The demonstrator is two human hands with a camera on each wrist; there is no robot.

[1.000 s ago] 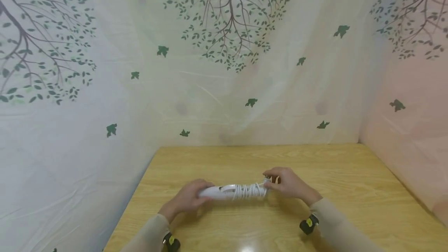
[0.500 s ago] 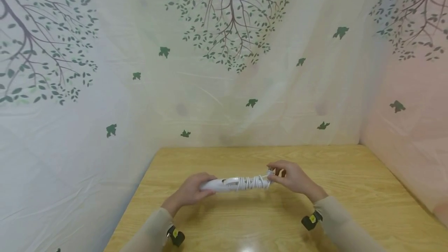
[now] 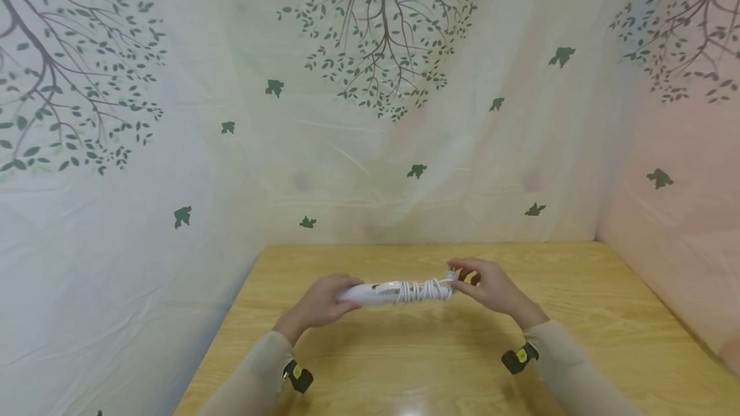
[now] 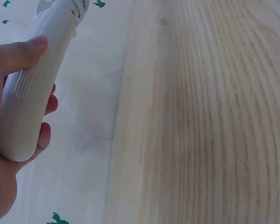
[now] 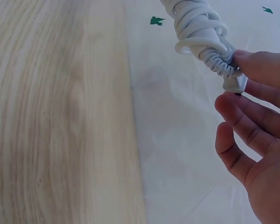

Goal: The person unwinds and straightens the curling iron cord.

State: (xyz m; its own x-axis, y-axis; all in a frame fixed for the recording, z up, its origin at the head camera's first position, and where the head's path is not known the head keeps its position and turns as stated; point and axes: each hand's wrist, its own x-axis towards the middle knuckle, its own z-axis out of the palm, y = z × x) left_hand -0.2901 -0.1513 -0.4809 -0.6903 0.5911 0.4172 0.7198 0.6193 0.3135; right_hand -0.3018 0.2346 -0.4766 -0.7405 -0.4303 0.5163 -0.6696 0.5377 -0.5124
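Note:
A white wand-shaped electric appliance (image 3: 365,294) is held level above the table by both hands. My left hand (image 3: 321,302) grips its smooth rounded end, with the thumb lying along a ribbed patch in the left wrist view. Several turns of white cord (image 3: 413,291) wrap the right half of the body. At the other end, my right hand (image 3: 491,287) pinches the cord's plug (image 5: 234,84) with thumb and forefinger. In the right wrist view the remaining fingers curve loosely below the plug, which has a ribbed sleeve beside the cord turns.
A wood-grain table (image 3: 405,358) extends beneath the hands. Behind it and along the sides hang pale sheets (image 3: 358,146) printed with trees and green birds. Each wrist carries a small black camera.
Both hands have lifted the appliance higher above the table, moving slightly away and to the right. Each hand keeps its hold.

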